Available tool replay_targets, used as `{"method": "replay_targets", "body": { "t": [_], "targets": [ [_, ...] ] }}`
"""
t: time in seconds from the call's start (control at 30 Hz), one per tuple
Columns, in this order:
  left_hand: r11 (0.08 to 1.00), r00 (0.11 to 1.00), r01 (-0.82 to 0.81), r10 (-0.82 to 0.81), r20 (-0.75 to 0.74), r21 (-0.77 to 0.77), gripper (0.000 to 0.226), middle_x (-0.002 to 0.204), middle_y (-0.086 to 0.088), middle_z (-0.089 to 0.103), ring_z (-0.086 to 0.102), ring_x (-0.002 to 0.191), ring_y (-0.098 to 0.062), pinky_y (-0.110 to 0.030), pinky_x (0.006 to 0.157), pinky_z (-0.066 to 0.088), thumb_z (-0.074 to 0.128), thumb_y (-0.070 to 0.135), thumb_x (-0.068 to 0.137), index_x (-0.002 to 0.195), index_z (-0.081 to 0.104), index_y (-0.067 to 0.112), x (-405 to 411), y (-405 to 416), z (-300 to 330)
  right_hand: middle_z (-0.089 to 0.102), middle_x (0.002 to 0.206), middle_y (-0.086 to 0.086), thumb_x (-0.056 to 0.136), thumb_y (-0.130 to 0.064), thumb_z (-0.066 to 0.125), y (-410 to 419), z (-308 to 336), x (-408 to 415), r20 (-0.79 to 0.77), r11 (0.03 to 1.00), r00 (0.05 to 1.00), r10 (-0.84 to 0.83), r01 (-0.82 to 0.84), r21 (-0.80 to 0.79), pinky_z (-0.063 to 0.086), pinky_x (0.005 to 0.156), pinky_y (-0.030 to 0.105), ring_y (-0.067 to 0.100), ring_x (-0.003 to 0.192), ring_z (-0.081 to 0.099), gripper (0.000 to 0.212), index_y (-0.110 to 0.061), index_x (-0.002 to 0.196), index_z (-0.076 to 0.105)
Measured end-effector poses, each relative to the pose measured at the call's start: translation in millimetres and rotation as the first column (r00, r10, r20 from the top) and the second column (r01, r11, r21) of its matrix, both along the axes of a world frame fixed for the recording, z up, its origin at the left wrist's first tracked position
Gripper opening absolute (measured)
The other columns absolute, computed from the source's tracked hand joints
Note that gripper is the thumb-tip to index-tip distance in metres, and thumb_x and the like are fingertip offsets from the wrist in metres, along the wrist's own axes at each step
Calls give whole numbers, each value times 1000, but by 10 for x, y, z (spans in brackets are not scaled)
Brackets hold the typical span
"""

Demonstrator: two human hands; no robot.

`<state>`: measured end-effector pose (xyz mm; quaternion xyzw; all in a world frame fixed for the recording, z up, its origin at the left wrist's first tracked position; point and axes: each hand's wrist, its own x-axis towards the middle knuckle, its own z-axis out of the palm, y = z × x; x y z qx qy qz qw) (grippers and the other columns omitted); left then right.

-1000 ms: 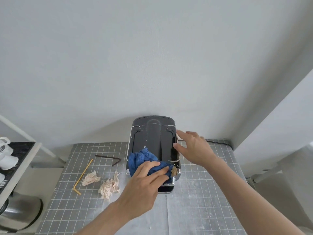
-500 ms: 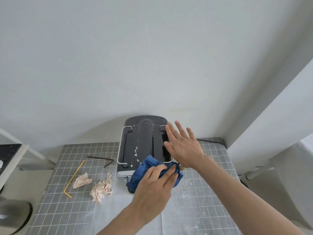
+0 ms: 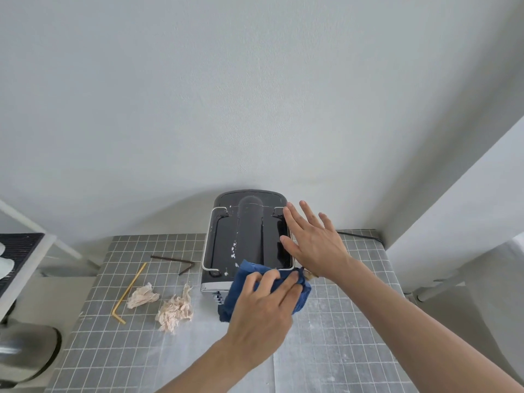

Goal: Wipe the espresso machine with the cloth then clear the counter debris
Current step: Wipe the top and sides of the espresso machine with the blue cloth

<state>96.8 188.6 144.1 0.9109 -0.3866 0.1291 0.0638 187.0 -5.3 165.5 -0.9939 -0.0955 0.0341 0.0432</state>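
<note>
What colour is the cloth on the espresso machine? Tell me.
Dark blue; the cloth shows best in the head view, under the left hand.

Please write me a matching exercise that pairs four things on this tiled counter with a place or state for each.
Things:
1. dark blue cloth
2. black espresso machine
3. bent yellow straw
4. two crumpled beige paper wads

Places or states:
A. flecked with white spots on its top
B. farthest left on the counter
C. pressed under the left hand at the machine's front edge
D. lying between the straw and the machine

Pairs: 1-C, 2-A, 3-B, 4-D
</note>
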Motion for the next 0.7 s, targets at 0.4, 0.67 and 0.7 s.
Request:
{"method": "replay_targets", "body": {
  "t": [0.4, 0.67, 0.7],
  "targets": [
    [1000, 999, 14, -15, 36, 2, 39, 134, 3, 65, 59, 115, -25, -38, 92, 50, 46, 12, 96, 130, 64, 14, 5, 360, 94, 0, 172, -9, 105, -48, 20, -17, -19, 10, -26, 999, 1000, -4, 5, 35, 14, 126, 55, 17, 158, -10, 65, -22, 163, 4],
    [998, 998, -38, 36, 41, 55, 43, 144, 0, 59, 57, 122, -28, -42, 94, 51, 56, 13, 92, 134, 63, 14, 179, 597, 163, -2, 172, -7, 107, -44, 19, 12, -30, -19, -31, 997, 999, -10, 12, 71, 14, 126, 55, 18, 158, -11, 63, -21, 163, 3],
    [996, 999, -43, 41, 24, 74, 46, 144, 0, 59, 57, 122, -29, -43, 92, 52, 64, 13, 87, 133, 63, 14, 221, 549, 172, -2, 172, -7, 107, -45, 19, 11, -30, -31, -29, 997, 1000, -11, 14, 78, 15, 126, 55, 18, 158, -10, 63, -21, 163, 3]
  ]
}}
